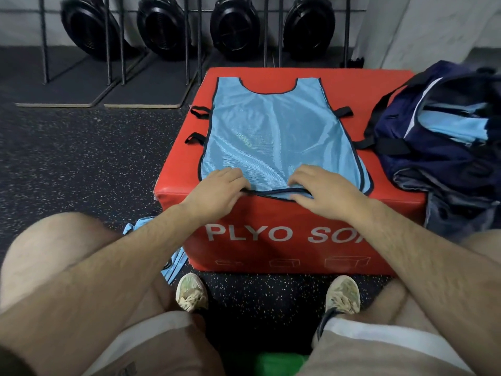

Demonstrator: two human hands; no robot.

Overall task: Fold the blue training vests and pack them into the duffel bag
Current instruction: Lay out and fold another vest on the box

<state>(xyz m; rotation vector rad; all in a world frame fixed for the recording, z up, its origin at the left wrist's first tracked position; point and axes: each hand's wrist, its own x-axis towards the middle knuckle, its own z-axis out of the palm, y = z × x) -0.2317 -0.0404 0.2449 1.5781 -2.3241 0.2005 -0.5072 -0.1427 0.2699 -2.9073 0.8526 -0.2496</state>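
A light blue mesh training vest (273,131) with dark trim lies spread flat on a red plyo box (271,234), neck opening away from me. My left hand (217,191) and my right hand (322,191) rest on its near hem, fingers curled onto the dark edge band at the box's front edge. A navy duffel bag (444,147) stands open on the box's right side, with folded blue vests (458,126) inside. More blue vests (168,256) hang beside my left knee, partly hidden by my arm.
Black straps (198,112) stick out from the box's left side. Several black round machines (162,25) on metal stands line the back wall. Dark mats (143,90) lie on the speckled rubber floor. My feet (191,293) stand in front of the box.
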